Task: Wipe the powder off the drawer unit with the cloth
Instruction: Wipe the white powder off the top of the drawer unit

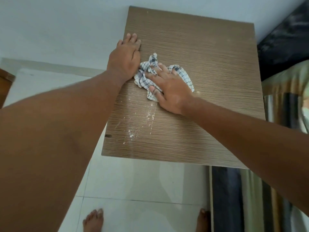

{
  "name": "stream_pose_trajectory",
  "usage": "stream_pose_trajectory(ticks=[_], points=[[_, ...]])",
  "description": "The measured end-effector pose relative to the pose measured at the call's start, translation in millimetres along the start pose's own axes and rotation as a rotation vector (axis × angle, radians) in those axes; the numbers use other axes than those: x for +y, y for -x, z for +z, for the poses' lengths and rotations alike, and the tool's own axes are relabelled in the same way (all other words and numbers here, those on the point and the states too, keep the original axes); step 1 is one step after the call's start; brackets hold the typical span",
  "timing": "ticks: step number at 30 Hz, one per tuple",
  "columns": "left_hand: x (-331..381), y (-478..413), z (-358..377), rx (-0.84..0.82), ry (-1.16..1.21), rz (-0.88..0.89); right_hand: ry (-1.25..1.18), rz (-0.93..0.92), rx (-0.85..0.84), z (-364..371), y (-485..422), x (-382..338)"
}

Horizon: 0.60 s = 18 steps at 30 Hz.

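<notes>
One cloth (186,77) under right hand (168,91)

Wood-look top on the drawer unit (209,64), brown, matt, finely ribbed with close grain lines. Woven cloth (185,76), white with dark checks, soft and crumpled. Dry white powder (133,133) at 7 o'clock from the cloth, grainy, smeared thin along the ribs. Pale tiled floor (142,181) at 6 o'clock, smooth and glossy, faintly mirroring. Painted wall (66,27) at 10 o'clock, flat and matt. At 4 o'clock, striped fabric (250,198) with a satin sheen; at 2 o'clock, black glossy material (284,44)
</notes>
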State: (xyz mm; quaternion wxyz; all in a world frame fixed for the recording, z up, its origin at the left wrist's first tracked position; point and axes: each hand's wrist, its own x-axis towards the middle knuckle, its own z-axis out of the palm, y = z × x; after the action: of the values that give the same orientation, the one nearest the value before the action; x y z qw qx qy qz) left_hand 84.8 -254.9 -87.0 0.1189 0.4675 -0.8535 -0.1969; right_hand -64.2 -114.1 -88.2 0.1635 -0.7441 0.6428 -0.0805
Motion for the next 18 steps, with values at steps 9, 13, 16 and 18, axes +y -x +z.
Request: stream_pose_trajectory(ticks=[9, 13, 16, 18], points=[[0.8, 3.0, -1.3, -0.026, -0.052, 0.006, 0.012, -0.111, -0.065, 23.2, 73.6, -40.4], [0.3, 7.7, 0.0, 0.007, -0.058, -0.009, 0.008, -0.164, -0.045, 34.6, 99.4, -54.9], [2.9, 13.4, 0.0, 0.061, 0.005, -0.058, -0.018, -0.194, -0.057, 41.3, 116.5, -64.9], [3.6, 14.9, 0.1, 0.073, 0.024, -0.056, -0.019, -0.212, -0.071, 46.1, 126.3, -71.1]])
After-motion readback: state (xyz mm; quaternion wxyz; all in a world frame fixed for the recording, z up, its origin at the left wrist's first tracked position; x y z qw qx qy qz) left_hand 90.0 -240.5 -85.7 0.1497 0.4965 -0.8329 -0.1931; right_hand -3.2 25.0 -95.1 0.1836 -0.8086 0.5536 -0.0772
